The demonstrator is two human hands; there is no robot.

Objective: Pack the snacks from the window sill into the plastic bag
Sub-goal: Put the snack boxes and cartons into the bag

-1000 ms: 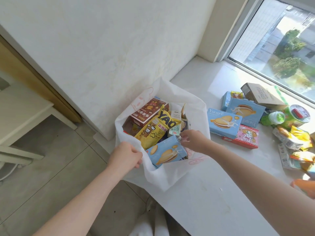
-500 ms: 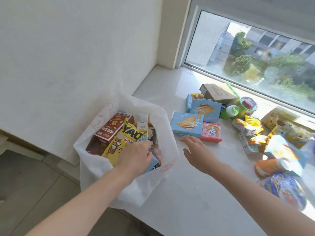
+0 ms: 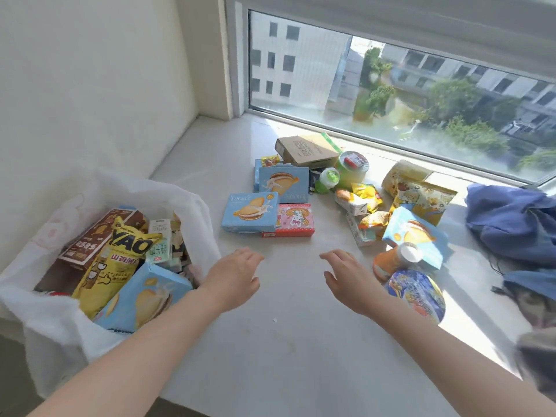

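Blue snack box (image 3: 249,212) just beyond both hands (image 3: 233,278) (image 3: 350,281)

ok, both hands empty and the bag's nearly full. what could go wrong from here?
1. Neither the left hand nor the right hand holds the plastic bag, which sits at the edge of the window sill; it may slump or tip.
2. The blue biscuit box leans high at the bag's rim; more snacks could push it out.
3. The orange tub lies on its side by the right hand; a bump may roll it.
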